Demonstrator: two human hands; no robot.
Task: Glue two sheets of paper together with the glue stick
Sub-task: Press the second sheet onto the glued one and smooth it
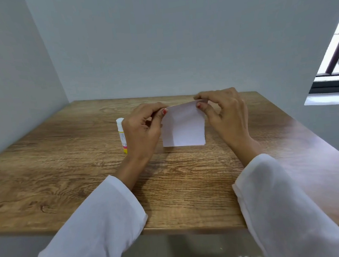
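Here, both hands (184, 117) pinching paper (182, 127) top corners; glue stick (121, 135) half hidden behind left hand (142, 128)

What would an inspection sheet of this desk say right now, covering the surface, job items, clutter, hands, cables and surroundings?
Surface: wooden table, bare apart from the job's things.
Job's things: white paper held up by its top edge, lower edge at the tabletop; whether it is one sheet or two cannot be told. Glue stick stands upright, cap on, behind the left hand.
Clutter: nothing seen.
Hands: left hand and right hand each pinch a top corner of the paper; white sleeves.
Cables: nothing seen.
Surroundings: plain grey walls; window at right.
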